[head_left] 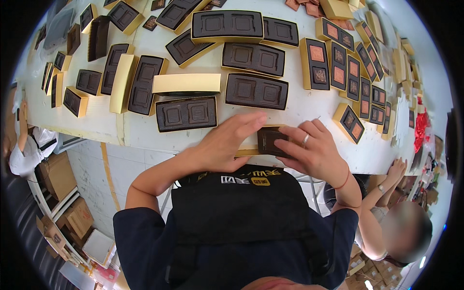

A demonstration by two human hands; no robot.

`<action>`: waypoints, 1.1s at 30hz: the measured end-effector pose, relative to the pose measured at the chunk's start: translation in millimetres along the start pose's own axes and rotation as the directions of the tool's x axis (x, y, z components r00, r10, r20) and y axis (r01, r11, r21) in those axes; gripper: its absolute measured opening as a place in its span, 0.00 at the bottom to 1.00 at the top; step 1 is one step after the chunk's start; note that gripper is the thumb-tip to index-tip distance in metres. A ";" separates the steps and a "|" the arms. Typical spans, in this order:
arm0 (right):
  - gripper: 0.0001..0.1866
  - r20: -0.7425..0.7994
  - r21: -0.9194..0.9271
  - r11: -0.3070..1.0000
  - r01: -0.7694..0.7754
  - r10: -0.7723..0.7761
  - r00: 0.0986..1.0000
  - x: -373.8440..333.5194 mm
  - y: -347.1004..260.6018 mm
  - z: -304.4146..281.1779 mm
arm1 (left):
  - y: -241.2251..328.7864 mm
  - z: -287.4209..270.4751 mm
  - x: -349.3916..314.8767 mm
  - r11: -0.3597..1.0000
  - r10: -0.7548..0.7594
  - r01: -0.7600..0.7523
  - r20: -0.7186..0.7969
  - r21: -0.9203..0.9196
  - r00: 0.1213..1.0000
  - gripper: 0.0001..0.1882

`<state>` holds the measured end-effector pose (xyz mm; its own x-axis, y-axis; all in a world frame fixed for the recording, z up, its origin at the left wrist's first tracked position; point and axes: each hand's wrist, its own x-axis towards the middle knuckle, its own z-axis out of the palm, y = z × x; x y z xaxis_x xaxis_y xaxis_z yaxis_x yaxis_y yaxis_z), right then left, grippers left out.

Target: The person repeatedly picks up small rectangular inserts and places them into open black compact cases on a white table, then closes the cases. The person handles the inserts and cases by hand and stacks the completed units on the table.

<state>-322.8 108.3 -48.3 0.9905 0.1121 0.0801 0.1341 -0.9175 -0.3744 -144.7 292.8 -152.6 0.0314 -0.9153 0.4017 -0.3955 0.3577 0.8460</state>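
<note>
At the table's near edge my left hand (227, 140) grips the left end of a small gold box (247, 152), with fingers along its far side and thumb at the near side. A dark brown plastic tray (268, 141) sits at the box's right part, partly covered by fingers. My right hand (311, 152), with a ring on one finger, is closed round the tray's right end. Whether the tray is fully inside the box is hidden. Just beyond my left hand lies a gold box with a dark two-well tray (186, 114); another such box (256, 91) lies farther right.
Several gold boxes with dark trays cover the left and middle of the white table (140, 133). At right, boxes (316, 63) hold orange and dark square pieces. Loose orange squares (309, 7) lie at the back. A co-worker (377, 227) sits at right; another person's arm (21, 130) shows far left.
</note>
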 end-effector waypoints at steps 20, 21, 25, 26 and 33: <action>0.30 -0.054 -0.134 0.990 -0.053 0.046 0.997 14.5 -28.0 66.8 | 8.9 -3.7 2.6 0.998 0.039 -0.038 -0.031 0.044 0.999 0.56; 0.30 -0.046 -0.189 0.982 -0.018 0.010 0.999 9.9 -25.4 61.3 | 5.4 0.3 0.1 0.996 0.082 -0.079 -0.063 0.049 0.995 0.54; 0.28 -0.049 -0.115 0.992 0.043 -0.049 0.998 -16.2 -18.6 62.3 | 7.7 10.7 -7.1 0.996 0.047 -0.052 0.069 0.068 0.996 0.51; 0.27 -0.106 -0.061 0.997 0.049 -0.056 0.993 -19.5 -21.1 59.6 | 12.2 8.4 -9.6 0.991 0.082 -0.087 0.053 0.098 0.995 0.48; 0.16 -0.642 0.409 0.848 -0.337 0.529 0.554 -40.5 -14.6 58.4 | 62.3 -162.1 -15.5 0.706 0.293 0.112 -0.433 0.699 0.852 0.29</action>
<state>-363.1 139.5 -100.0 0.5998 -0.6686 0.4395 -0.2069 -0.6602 -0.7220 -21.0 359.4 -49.2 0.3086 -0.5946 0.7425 -0.9175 0.0200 0.3973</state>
